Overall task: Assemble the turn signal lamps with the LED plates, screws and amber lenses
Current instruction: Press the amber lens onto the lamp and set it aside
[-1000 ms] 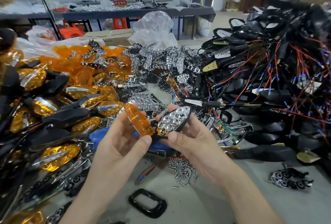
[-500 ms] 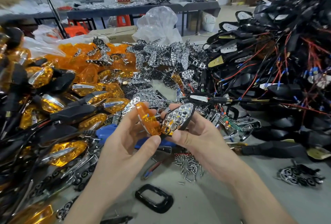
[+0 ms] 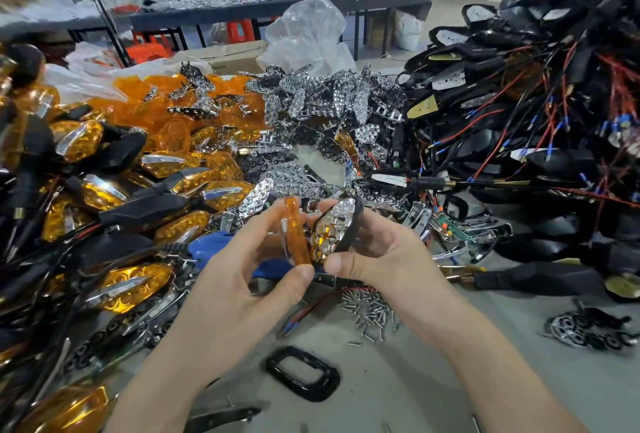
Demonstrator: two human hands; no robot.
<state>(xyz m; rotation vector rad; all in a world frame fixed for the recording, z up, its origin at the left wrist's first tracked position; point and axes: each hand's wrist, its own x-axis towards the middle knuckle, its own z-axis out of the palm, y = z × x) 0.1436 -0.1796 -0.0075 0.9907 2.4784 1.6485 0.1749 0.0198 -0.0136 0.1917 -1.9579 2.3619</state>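
Observation:
My left hand (image 3: 239, 280) pinches an amber lens (image 3: 297, 235) edge-on between thumb and fingers. Right beside it, my right hand (image 3: 384, 259) grips a black lamp housing (image 3: 351, 224) whose chrome LED reflector plate (image 3: 330, 228) faces the lens. Lens and housing nearly touch along their near edges. A small heap of loose screws (image 3: 369, 308) lies on the grey table (image 3: 398, 384) just below my hands. Loose amber lenses (image 3: 166, 114) are piled at the back left, with chrome reflector plates (image 3: 322, 100) at the back centre.
Finished amber lamps (image 3: 114, 197) crowd the left side. Black housings with red and black wires (image 3: 536, 141) rise in a heap on the right. A black oval gasket (image 3: 303, 372) lies near the front edge. A blue tool (image 3: 221, 249) sits under my hands.
The lens has turned from angled to edge-on and moved closer to the housing. My view has shifted slightly; both hands stay in the same spot.

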